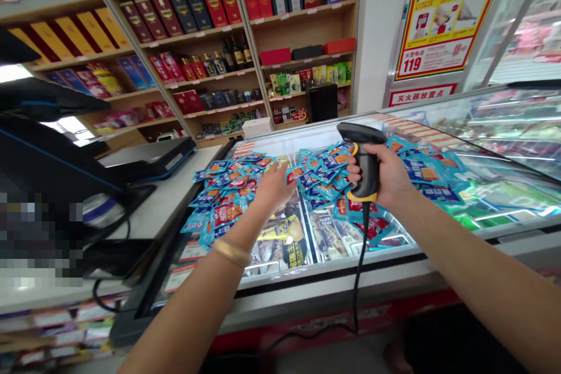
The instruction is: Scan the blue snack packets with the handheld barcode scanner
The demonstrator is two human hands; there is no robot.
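My right hand [385, 178] is wrapped around the handle of a black and yellow barcode scanner [367, 163], held upright over the glass top of a chest freezer [333, 274]. From its base a black cable hangs down past the freezer's front edge. My left hand [276, 187] reaches over the glass between two heaps of small blue snack packets. Its fingers look stretched out and partly hidden, with nothing visible in them. Nearest to it are the left heap [228, 187] and the middle heap [322, 172]. More packets [432, 169] lie right of the scanner.
Frozen goods [284, 242] show through the glass. On the left, a scale [149, 158] and a dark checkout terminal [48, 146] stand on a counter. Shelves [184, 41] of boxed goods and bottles line the back. A fire-safety poster [451, 11] hangs at the right.
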